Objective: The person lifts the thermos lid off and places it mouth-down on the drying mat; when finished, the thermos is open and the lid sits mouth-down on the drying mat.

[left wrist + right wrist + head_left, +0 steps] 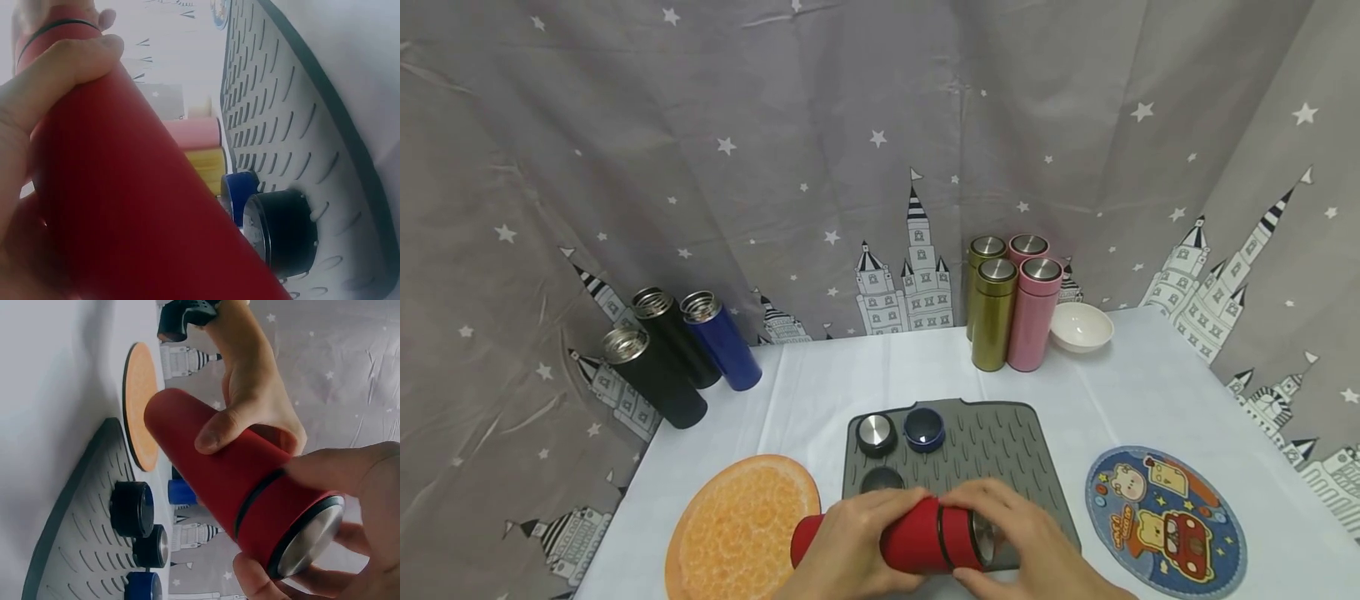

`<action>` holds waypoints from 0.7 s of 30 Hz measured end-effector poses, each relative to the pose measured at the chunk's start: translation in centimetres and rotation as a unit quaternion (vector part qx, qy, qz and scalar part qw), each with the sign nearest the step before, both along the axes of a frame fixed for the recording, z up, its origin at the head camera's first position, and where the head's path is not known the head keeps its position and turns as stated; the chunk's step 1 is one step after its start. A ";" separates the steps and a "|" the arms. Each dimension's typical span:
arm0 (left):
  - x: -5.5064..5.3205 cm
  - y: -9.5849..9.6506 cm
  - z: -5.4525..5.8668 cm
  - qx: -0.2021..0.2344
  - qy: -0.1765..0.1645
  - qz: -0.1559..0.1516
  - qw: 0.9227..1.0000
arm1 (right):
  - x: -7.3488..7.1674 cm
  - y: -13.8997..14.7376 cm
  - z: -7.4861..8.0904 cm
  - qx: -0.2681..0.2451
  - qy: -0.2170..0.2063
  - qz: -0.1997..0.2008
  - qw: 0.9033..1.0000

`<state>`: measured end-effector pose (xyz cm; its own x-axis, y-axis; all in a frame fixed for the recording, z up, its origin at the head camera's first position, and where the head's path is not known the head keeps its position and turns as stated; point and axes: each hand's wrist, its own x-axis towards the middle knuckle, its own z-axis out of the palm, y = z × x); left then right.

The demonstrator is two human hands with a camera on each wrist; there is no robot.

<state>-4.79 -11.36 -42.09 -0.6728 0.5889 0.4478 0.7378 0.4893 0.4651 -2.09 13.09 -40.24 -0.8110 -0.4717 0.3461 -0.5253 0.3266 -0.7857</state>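
Note:
A red thermos bottle (913, 542) lies tilted on its side above the front of the grey ridged mat (992, 433). My left hand (863, 542) grips its body, thumb along the near side in the left wrist view. At the other end, my right hand (1026, 537) holds the red lid (294, 522), with thumb and fingers around its rim. The lid has a silver top and sits against a dark ring on the bottle. Behind the bottle on the mat are a black lid with a silver top (876, 433), a blue lid (923, 429) and another dark lid (882, 478).
Two black bottles (658, 379) and a blue bottle (722, 342) stand lidless at the back left. Lidded olive bottles (992, 325) and pink bottles (1036, 321) stand at the back, beside a white bowl (1081, 329). An orange round mat (741, 533) lies left, a blue cartoon mat (1165, 521) right.

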 end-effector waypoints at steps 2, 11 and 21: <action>0.1 -0.1 -0.1 0.000 -0.008 0.000 1.000 | -0.1 0.0 -0.1 0.004 0.039 0.012 0.999; 0.2 -0.3 -0.1 0.006 -0.031 0.003 1.000 | -0.1 -0.8 0.1 -0.014 -0.045 -0.010 0.999; 0.0 -0.3 -0.2 -0.006 0.004 0.026 1.000 | -0.5 -0.9 0.6 0.034 -0.194 -0.086 0.977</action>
<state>-4.76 -11.65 -42.29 -0.6995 0.5579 0.4465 0.7144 0.5325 0.4539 -2.58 12.21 -39.60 -0.9440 -0.3284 -0.0307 -0.1247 0.4415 -0.8886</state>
